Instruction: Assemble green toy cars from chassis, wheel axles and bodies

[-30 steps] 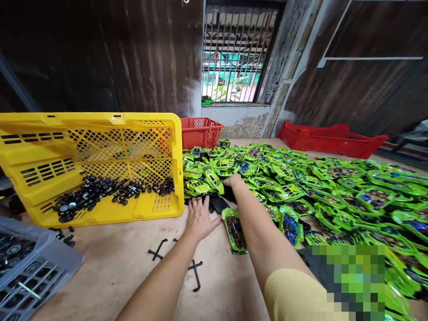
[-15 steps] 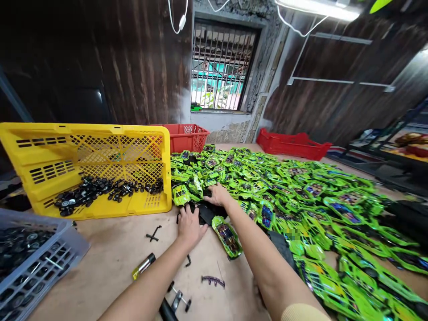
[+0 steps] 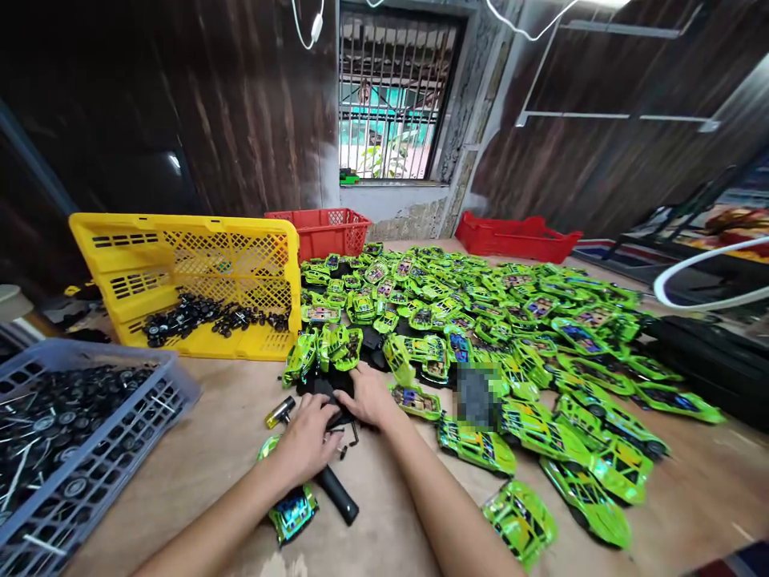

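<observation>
Close together on the wooden table, both my hands are at a cluster of flat black plastic parts (image 3: 332, 386). My left hand (image 3: 308, 439) has its fingers curled over the near edge of the black parts. From the right, my right hand (image 3: 368, 397) closes its fingers on the same parts; the fingertips are partly hidden. Bright green toy car bodies (image 3: 342, 348) lean just beyond the fingers. A yellow-handled screwdriver (image 3: 279, 413) lies left of my left hand. Under its wrist are a black handle (image 3: 337, 495) and a green toy car (image 3: 293, 513).
A large pile of green toy cars (image 3: 481, 312) spreads across the right. On the left, a tipped yellow crate (image 3: 288, 288) and a blue-grey basket (image 3: 150, 417) contain black wheel-and-axle parts. Two red crates (image 3: 324, 232) (image 3: 517, 238) stand at the back. A black bag-like object (image 3: 709, 369) lies far right.
Both hands have come nearer to me, with black parts under their fingers. The view has shifted, and several green cars near the hands lie differently.
</observation>
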Available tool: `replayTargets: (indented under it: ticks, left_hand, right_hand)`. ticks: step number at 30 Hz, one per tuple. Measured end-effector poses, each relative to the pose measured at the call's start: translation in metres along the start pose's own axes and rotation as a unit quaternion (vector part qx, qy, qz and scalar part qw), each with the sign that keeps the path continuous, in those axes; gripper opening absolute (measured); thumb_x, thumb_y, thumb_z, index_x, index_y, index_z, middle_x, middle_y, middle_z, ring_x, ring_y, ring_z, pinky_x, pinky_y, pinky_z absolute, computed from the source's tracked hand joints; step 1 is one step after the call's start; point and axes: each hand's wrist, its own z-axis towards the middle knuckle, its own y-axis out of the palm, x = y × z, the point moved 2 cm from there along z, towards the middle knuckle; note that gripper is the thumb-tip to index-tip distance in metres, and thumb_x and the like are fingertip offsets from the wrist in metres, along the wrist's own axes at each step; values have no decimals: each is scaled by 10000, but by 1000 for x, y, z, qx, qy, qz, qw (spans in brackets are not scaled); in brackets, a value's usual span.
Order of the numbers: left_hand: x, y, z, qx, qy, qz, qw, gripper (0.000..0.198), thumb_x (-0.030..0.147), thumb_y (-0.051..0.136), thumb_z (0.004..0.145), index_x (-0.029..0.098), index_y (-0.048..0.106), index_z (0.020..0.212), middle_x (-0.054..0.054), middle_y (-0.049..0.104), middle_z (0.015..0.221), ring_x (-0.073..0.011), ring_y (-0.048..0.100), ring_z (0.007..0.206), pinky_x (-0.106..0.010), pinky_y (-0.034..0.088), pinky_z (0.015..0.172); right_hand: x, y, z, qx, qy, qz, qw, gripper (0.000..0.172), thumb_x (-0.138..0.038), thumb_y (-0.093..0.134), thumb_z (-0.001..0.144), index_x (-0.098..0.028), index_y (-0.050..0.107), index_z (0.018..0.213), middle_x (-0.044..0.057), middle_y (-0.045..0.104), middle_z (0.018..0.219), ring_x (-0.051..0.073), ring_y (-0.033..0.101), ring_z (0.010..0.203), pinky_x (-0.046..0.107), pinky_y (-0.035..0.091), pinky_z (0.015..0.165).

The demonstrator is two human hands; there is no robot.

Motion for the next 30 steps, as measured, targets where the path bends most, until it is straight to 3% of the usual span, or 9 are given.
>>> replayTargets:
  ticks: [3,6,8,11,16,20,24,27,30]
  left_hand:
    - [-30,-19,-8,119,-31,-12,992,227,355,478,909,231,646,997,-94,620,1107,-254,558,1077,-398,465,966]
    - [-65,-28,8,258,-178,7,949,544,483,598,817,132,534,1227,-179,565,1223,-350,497,1204,-512,408,1024]
    - [-80,-20,27,209,-227,-36,951,696,471,680,747,89,480,1294,-204,562,1265,-361,502,1231,-507,397,1045]
    - [-80,-3,58,145,-180,-97,968,554,324,636,801,139,490,1302,-152,609,1269,-285,558,1208,-422,404,1060]
    - [-54,-4,106,173,-164,-130,962,403,249,497,899,142,508,1288,-149,661,1193,-257,614,1140,-382,466,991]
    - [-34,-32,136,191,-105,-153,964,550,363,561,889,167,417,1383,-126,579,1331,-226,584,1184,-337,467,1004]
    - [-40,-56,113,330,16,-62,942,543,390,607,843,163,458,1314,-150,488,1354,-270,443,1310,-418,349,1122]
    - [-76,-48,90,426,-56,-21,903,696,469,646,784,95,413,1323,-216,436,1373,-347,360,1350,-515,285,1137]
    - [-110,-22,102,375,-165,-53,911,821,579,639,738,73,390,1335,-256,428,1392,-427,342,1354,-600,271,1108]
  right_hand:
    - [7,-2,-7,14,-4,16,1000,380,-449,473,948,-202,621,1196,114,583,1248,236,521,1172,373,407,1028]
    - [24,-7,12,35,28,7,999,358,-358,423,970,-183,610,1220,137,484,1390,260,406,1309,422,362,1081]
    - [36,-9,34,42,61,-7,997,434,-340,465,944,-155,535,1330,163,380,1485,302,297,1391,471,318,1110]
    - [56,-11,70,30,112,-30,993,608,-406,514,913,-149,408,1454,183,311,1536,362,241,1421,532,286,1112]
    - [77,-8,101,-22,150,-58,987,627,-546,460,911,-156,507,1399,189,412,1487,415,296,1387,598,300,1061]
    - [69,-7,92,-39,108,-65,991,647,-619,366,919,-205,528,1388,163,449,1473,404,329,1357,604,322,1023]
    - [47,-12,56,-40,87,-66,993,726,-709,334,887,-174,637,1274,191,598,1307,410,400,1297,591,309,1033]
    - [26,-10,26,-34,101,-69,992,825,-814,327,812,-177,692,1188,175,635,1253,418,398,1291,567,348,1017]
    - [10,1,15,-2,97,-43,994,914,-867,332,756,-208,581,1339,145,550,1384,428,317,1358,594,320,1055]
